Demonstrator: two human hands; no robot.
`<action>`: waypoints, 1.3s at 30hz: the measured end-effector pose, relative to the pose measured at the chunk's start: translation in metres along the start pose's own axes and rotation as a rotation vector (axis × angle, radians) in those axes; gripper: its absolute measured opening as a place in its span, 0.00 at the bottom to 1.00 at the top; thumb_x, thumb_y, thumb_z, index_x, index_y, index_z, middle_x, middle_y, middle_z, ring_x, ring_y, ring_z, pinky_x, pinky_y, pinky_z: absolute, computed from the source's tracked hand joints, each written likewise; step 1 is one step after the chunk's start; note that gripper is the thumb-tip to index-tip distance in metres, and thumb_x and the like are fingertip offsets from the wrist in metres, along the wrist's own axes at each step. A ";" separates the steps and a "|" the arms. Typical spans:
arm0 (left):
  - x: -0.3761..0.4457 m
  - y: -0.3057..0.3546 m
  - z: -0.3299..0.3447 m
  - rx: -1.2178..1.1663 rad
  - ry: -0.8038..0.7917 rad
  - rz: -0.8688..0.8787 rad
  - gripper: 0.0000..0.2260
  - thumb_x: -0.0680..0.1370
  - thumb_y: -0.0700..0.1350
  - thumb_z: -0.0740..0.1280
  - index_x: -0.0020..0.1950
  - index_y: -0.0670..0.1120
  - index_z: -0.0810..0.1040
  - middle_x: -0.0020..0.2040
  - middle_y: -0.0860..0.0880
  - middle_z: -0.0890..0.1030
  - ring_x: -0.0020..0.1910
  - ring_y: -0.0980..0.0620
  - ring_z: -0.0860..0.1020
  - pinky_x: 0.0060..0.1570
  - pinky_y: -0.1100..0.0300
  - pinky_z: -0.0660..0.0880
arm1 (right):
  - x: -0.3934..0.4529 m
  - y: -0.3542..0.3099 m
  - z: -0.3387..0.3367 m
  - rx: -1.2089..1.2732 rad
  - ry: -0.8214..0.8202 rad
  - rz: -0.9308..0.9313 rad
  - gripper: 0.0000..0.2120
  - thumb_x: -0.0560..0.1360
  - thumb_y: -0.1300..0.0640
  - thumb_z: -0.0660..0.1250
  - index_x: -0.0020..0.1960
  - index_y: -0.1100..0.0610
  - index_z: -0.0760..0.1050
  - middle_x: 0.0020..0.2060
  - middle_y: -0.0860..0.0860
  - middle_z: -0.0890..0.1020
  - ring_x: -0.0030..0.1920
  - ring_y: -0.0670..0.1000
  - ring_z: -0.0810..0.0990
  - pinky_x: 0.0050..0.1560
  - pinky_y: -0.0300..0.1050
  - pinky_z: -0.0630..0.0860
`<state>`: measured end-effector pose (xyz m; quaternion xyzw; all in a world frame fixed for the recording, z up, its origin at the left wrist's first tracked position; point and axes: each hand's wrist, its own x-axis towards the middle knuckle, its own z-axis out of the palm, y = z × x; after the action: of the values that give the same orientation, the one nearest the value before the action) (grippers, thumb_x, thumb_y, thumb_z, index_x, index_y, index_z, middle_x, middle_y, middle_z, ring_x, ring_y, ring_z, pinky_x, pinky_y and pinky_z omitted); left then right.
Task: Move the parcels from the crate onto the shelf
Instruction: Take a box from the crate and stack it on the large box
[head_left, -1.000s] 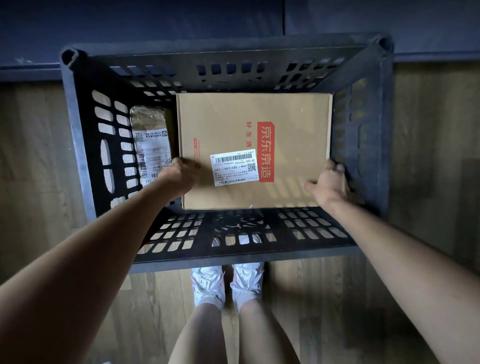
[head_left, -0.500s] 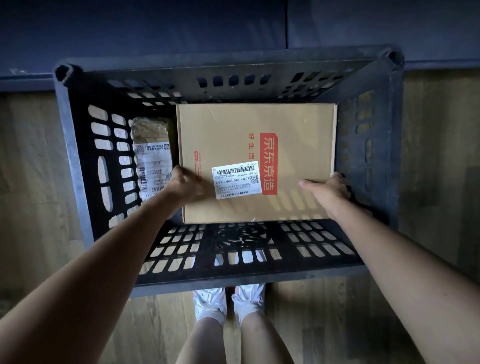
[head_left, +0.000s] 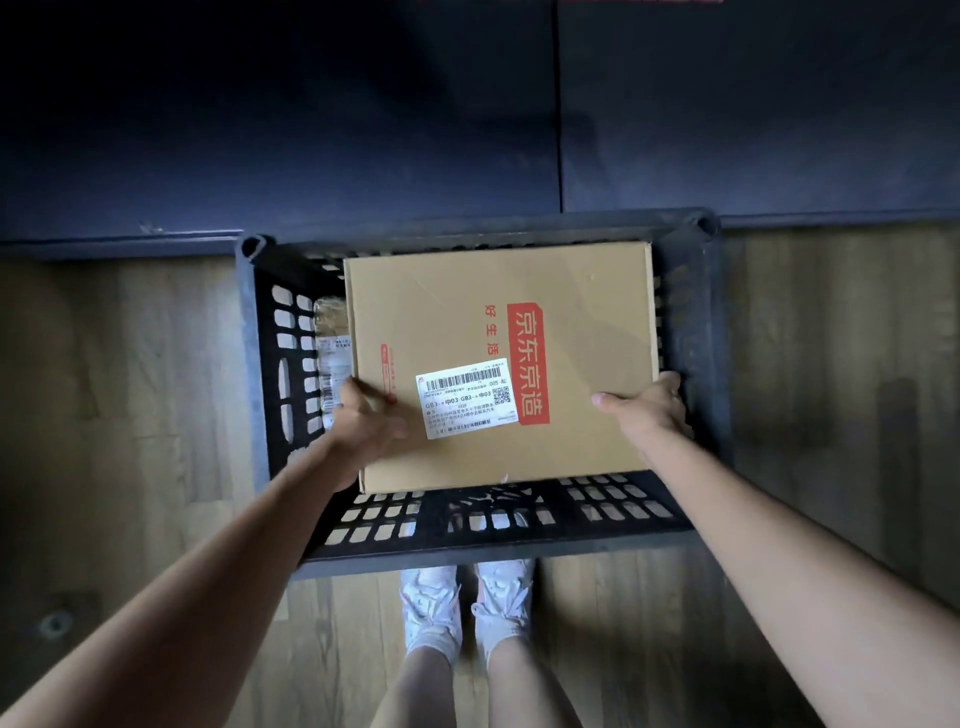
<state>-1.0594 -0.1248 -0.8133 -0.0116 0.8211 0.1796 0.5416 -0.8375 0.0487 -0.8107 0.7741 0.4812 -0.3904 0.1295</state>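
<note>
Wooden floor (head_left: 130, 415) runs under everything, lit in warm streaks, while a dark blue surface (head_left: 311, 130) fills the whole upper part of the view; it is too dim to tell whether that is a wall, a panel or a shelf front.

A black slotted crate (head_left: 262, 364) stands on the floor against that dark surface. Just beyond the left hand's knuckles, a small taped parcel (head_left: 331, 364) lies along the crate's left wall. Only a narrow strip of it shows, the rest hidden under the big box, and its label is too small to read.

The left hand (head_left: 363, 421) holds the left edge of the cardboard box (head_left: 467, 312) near its close corner. Its thumb lies on the top face beside the white shipping label (head_left: 466, 399); the fingers curl round the edge and go out of sight underneath.

The box lies flat between the two hands, over the crate's opening and covering most of the inside. Whether its underside touches anything in the crate cannot be told. Its red printed block (head_left: 529, 364) sits between the label and the right thumb.

The right hand (head_left: 649, 410) clasps the opposite edge, thumb stretched flat across the top face toward the red block, fingers wrapped down the side and hidden below. The crate's right wall lies just beyond those knuckles, mostly in shadow.

Below the crate's near wall, two white shoes (head_left: 467, 603) and bare legs show, cut off by the bottom edge, as are both forearms.
</note>
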 end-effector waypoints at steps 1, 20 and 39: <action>-0.011 0.003 -0.005 0.024 0.015 0.015 0.25 0.75 0.34 0.65 0.67 0.44 0.56 0.62 0.36 0.70 0.56 0.41 0.74 0.41 0.56 0.79 | -0.009 -0.002 -0.007 0.013 -0.003 -0.010 0.35 0.69 0.55 0.74 0.67 0.64 0.58 0.68 0.63 0.68 0.66 0.63 0.69 0.62 0.54 0.70; -0.338 0.055 -0.139 -0.021 0.357 0.199 0.26 0.73 0.37 0.61 0.70 0.43 0.56 0.66 0.38 0.63 0.62 0.37 0.67 0.64 0.47 0.64 | -0.290 -0.043 -0.186 0.240 -0.005 -0.321 0.43 0.70 0.54 0.73 0.74 0.61 0.51 0.73 0.58 0.61 0.71 0.57 0.63 0.68 0.52 0.64; -0.558 0.132 -0.274 -0.164 0.464 0.646 0.36 0.72 0.36 0.67 0.74 0.48 0.51 0.67 0.40 0.63 0.61 0.39 0.67 0.62 0.46 0.66 | -0.481 -0.124 -0.348 0.512 0.197 -0.798 0.33 0.67 0.51 0.74 0.65 0.58 0.61 0.62 0.56 0.73 0.60 0.58 0.73 0.58 0.54 0.73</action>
<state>-1.0999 -0.1836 -0.1815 0.1636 0.8659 0.3982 0.2549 -0.8876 0.0020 -0.2086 0.5694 0.6391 -0.4401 -0.2713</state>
